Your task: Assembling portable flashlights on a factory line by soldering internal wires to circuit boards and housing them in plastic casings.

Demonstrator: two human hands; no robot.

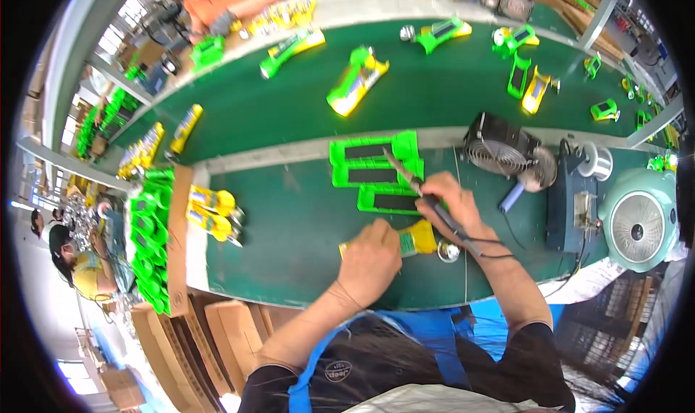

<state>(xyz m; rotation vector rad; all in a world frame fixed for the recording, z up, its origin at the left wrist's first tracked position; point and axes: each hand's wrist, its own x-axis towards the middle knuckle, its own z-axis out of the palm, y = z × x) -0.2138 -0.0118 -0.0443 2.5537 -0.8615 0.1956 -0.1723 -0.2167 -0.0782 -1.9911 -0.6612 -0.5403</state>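
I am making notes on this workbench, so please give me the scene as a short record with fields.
Place: green work table beside a green conveyor belt
Left hand: left hand presses on a yellow and green part
Right hand: right hand grips a soldering iron, tip pointing away from the person
Ahead of hands: three green panels lying flat
Right side: small black fan, round pale green fan
Left side: box of green parts

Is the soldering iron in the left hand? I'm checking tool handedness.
No. The right hand has its grip around the soldering iron, while the left hand presses down on the yellow part.
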